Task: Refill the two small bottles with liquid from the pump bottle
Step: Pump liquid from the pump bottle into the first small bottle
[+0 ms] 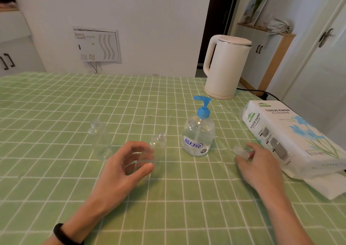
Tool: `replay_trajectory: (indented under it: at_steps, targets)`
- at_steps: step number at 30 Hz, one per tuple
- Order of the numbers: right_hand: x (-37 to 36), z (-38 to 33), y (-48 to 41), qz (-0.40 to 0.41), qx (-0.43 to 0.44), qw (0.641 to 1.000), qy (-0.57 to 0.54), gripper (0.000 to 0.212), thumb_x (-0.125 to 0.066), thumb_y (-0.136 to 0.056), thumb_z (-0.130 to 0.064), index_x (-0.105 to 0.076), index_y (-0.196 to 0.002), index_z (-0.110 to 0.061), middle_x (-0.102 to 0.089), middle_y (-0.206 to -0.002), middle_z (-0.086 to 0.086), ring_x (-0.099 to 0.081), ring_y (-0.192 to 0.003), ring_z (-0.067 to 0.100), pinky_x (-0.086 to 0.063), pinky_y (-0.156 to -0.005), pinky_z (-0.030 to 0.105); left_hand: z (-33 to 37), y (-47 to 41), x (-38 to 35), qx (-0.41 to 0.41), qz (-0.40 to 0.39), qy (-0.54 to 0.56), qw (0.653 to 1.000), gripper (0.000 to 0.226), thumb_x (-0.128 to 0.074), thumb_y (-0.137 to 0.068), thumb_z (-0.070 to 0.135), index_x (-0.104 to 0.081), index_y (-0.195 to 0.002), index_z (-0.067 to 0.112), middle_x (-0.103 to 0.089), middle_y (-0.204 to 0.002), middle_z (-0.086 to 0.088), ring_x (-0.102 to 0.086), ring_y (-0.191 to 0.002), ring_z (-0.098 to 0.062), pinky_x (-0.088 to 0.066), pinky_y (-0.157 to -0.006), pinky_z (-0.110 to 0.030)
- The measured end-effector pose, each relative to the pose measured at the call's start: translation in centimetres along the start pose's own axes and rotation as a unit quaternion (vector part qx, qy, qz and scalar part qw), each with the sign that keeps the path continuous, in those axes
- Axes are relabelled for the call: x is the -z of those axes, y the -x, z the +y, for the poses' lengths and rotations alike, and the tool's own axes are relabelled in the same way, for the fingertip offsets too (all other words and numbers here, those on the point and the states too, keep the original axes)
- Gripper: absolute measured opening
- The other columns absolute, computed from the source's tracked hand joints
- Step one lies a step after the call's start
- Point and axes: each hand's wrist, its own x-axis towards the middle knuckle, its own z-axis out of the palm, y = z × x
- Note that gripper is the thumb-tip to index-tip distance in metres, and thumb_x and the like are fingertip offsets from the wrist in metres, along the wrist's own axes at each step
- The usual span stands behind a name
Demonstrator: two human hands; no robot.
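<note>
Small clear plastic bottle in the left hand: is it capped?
No, the small clear plastic bottle held by the left hand shows a bare threaded neck, while the right hand pinches a small clear cap.

Soft even daylight, faint shadows, wide-angle edge warp, slight blur.

A domestic room is shown. A table near the viewer is covered with a green checked tablecloth (56,104); a white electric kettle (224,66) and a pack of tissue paper (280,132) are set at its right. White cupboards (16,53) are seen far left, and a framed painting (258,3) and a door (318,66) far right.
</note>
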Motion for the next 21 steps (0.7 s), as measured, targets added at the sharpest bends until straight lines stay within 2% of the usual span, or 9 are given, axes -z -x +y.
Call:
replay_trajectory:
  at_steps: [2, 4, 7, 11, 13, 15, 16, 18, 21]
  targets:
    - [0.3, -0.1, -0.1, 0.026, 0.014, 0.999, -0.019, 0.063, -0.076, -0.093, -0.035, -0.056, -0.149, -0.013, -0.065, -0.132, 0.01, -0.061, -0.12, 0.031, -0.048, -0.099, 0.044, -0.1, 0.0, 0.0, 0.002, 0.002, -0.001, 1.0, 0.041, -0.08, -0.077, 0.046, -0.068, -0.116, 0.042, -0.074, -0.124, 0.007, -0.073, -0.116, -0.019, -0.059, -0.096, -0.024]
    - [0.6, -0.7, 0.0, 0.06, 0.039, 0.992, -0.102, 0.061, -0.075, -0.093, -0.041, -0.056, -0.148, -0.021, -0.063, -0.13, -0.001, -0.061, -0.112, 0.019, -0.051, -0.092, 0.041, -0.1, -0.1, 0.0, 0.004, 0.006, 0.0, 1.0, 0.039, -0.083, -0.079, 0.046, -0.068, -0.115, 0.042, -0.074, -0.124, 0.007, -0.073, -0.116, -0.018, -0.059, -0.096, -0.025]
    - [0.2, -2.9, 0.5, 0.025, 0.081, 0.961, -0.263, 0.059, -0.075, -0.093, -0.045, -0.053, -0.146, -0.033, -0.061, -0.132, -0.016, -0.059, -0.112, -0.003, -0.049, -0.083, 0.025, -0.1, -0.1, 0.0, 0.009, 0.008, 0.002, 1.0, 0.038, -0.084, -0.08, 0.04, -0.068, -0.114, 0.042, -0.074, -0.124, 0.007, -0.073, -0.116, -0.019, -0.06, -0.098, -0.028]
    - [-0.8, -6.9, 0.9, -0.091, 0.114, 0.914, -0.38, 0.067, -0.058, -0.09, -0.071, -0.052, -0.149, -0.04, -0.059, -0.142, -0.027, -0.053, -0.129, -0.014, -0.045, -0.103, 0.021, 0.1, -0.2, 0.0, 0.01, 0.012, 0.011, 1.0, 0.039, -0.084, -0.078, 0.044, -0.069, -0.113, 0.04, -0.075, -0.122, 0.006, -0.074, -0.113, -0.016, -0.059, -0.096, -0.025]
    - [-0.9, -8.5, 0.4, -0.108, 0.104, 0.896, -0.419, 0.072, -0.038, -0.088, -0.083, -0.058, -0.143, -0.041, -0.06, -0.144, -0.024, -0.052, -0.133, -0.011, -0.041, -0.116, 0.032, 0.0, -0.2, 0.1, 0.01, 0.016, 0.012, 1.0, 0.038, -0.084, -0.077, 0.038, -0.07, -0.112, 0.038, -0.075, -0.122, 0.004, -0.074, -0.112, -0.016, -0.06, -0.095, -0.026]
    - [-0.7, -9.8, -0.5, -0.102, 0.09, 0.883, -0.448, 0.075, -0.027, -0.09, -0.087, -0.065, -0.133, -0.038, -0.065, -0.141, -0.018, -0.055, -0.132, -0.006, -0.038, -0.12, 0.038, -0.1, -0.2, 0.0, 0.012, 0.014, 0.013, 1.0, 0.036, -0.084, -0.078, 0.031, -0.07, -0.111, 0.038, -0.075, -0.122, 0.002, -0.074, -0.112, -0.016, -0.06, -0.096, -0.029]
    - [-0.6, -10.6, -1.1, -0.103, 0.089, 0.879, -0.456, 0.079, -0.025, -0.092, -0.088, -0.07, -0.129, -0.036, -0.069, -0.137, -0.017, -0.058, -0.128, -0.006, -0.039, -0.117, 0.037, -0.1, -0.2, 0.1, 0.012, 0.015, 0.015, 1.0, 0.036, -0.084, -0.078, 0.032, -0.07, -0.111, 0.038, -0.075, -0.122, 0.002, -0.074, -0.112, -0.017, -0.06, -0.096, -0.029]
    - [-0.6, -11.9, -2.1, -0.113, 0.096, 0.878, -0.456, 0.083, -0.02, -0.092, -0.085, -0.08, -0.112, -0.031, -0.078, -0.12, -0.014, -0.067, -0.109, -0.007, -0.043, -0.099, 0.028, -0.1, -0.2, 0.1, 0.013, 0.014, 0.019, 1.0, 0.038, -0.083, -0.075, 0.04, -0.07, -0.11, 0.039, -0.075, -0.122, 0.001, -0.074, -0.112, -0.018, -0.06, -0.095, -0.028]
    - [-0.9, -13.3, -3.5, -0.12, 0.099, 0.894, -0.42, 0.084, -0.017, -0.096, -0.078, -0.08, -0.079, -0.025, -0.082, -0.091, 0.006, -0.069, -0.091, 0.018, -0.04, -0.078, 0.024, -0.2, -0.3, 0.1, 0.019, 0.018, 0.022, 0.999, 0.039, -0.082, -0.074, 0.043, -0.07, -0.11, 0.038, -0.075, -0.123, 0.001, -0.074, -0.114, -0.02, -0.061, -0.096, -0.03]
